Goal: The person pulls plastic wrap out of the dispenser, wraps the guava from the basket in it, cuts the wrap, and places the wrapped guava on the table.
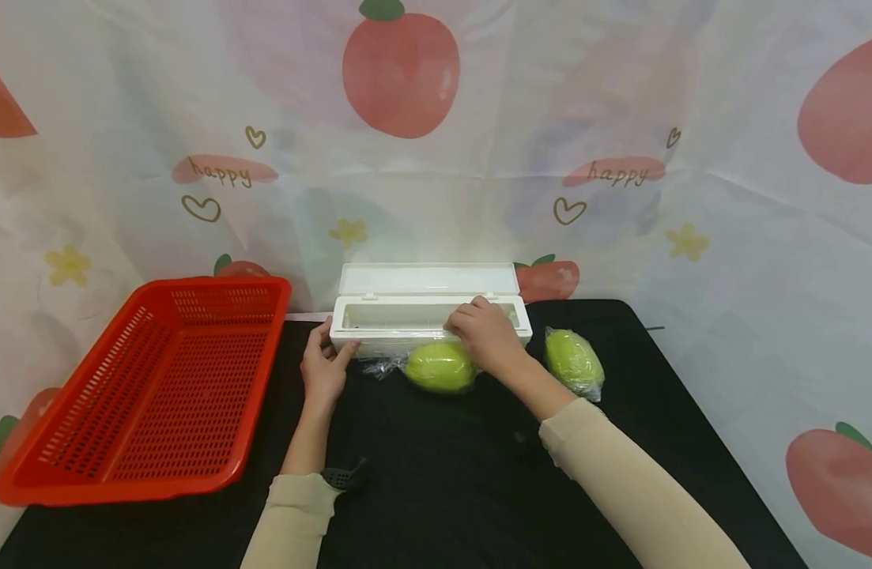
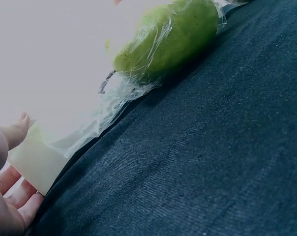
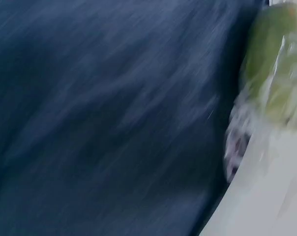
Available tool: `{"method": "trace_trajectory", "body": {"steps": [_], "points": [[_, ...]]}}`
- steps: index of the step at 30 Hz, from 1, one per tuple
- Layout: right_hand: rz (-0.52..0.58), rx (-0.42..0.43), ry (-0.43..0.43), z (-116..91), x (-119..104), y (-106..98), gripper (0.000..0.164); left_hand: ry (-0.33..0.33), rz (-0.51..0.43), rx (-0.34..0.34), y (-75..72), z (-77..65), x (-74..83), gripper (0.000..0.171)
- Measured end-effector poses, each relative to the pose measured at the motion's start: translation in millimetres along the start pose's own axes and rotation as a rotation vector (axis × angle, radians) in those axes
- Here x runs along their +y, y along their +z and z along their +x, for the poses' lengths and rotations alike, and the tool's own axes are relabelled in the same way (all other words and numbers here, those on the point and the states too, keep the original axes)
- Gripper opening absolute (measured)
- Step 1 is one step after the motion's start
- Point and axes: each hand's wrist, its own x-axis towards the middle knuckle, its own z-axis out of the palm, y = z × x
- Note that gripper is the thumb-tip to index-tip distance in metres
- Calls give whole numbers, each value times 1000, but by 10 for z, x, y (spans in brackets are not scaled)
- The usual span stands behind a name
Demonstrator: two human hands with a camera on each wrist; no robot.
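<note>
A white cling film box stands lengthwise near the back edge, its lid up. My left hand grips the box's left end, thumb at the front and fingers around the end. My right hand has its fingers curled at the front rim, pinching the cling film there; the right wrist view leaves this hand out. Clear cling film hangs down the box's front to a green pear wrapped in it. The pear lies against the front of the box, its dark stem showing in the left wrist view.
Right of the box lies another green fruit wrapped in film. A red slotted basket takes up the left of the black-covered table. Behind the table hangs a printed white cloth.
</note>
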Motion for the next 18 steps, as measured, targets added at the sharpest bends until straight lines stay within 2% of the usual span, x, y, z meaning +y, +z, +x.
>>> {"method": "trace_trajectory", "body": {"steps": [5, 10, 18], "points": [[-15, 46, 26, -169, 151, -93, 4, 6, 7, 10, -7, 13, -1, 64], [-38, 99, 16, -294, 272, -122, 5, 13, 5, 11, -6, 14, -23, 65], [-59, 101, 68, -486, 443, -255, 5, 48, 24, 25, 18, 8, -44, 63]]}}
